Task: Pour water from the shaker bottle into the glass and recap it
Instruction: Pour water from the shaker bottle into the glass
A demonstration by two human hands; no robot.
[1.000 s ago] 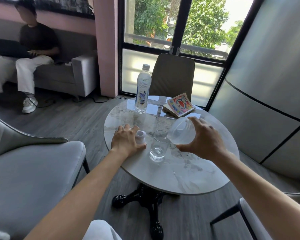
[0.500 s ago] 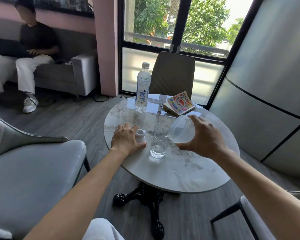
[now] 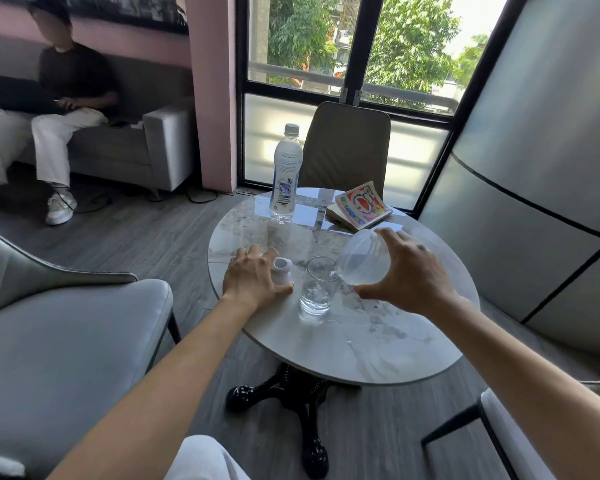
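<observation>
My right hand (image 3: 407, 275) grips the translucent shaker bottle (image 3: 362, 258), tipped on its side with its mouth at the rim of the clear glass (image 3: 317, 287). The glass stands on the round marble table (image 3: 378, 344) and holds a little water at the bottom. Left of the glass, my left hand (image 3: 253, 277) rests on the table, fingers curled around the white cap (image 3: 282, 270), which stands upright against the thumb side.
A capped plastic water bottle (image 3: 286, 174) stands at the table's far edge, with a colourful book (image 3: 361, 206) to its right. A brown chair (image 3: 347, 147) is behind the table and a grey armchair (image 3: 66, 327) at my left. A person sits on a far sofa (image 3: 132, 150).
The water level in the glass has risen slightly as the tipped shaker bottle stays at the rim. Both hands have held their places.
</observation>
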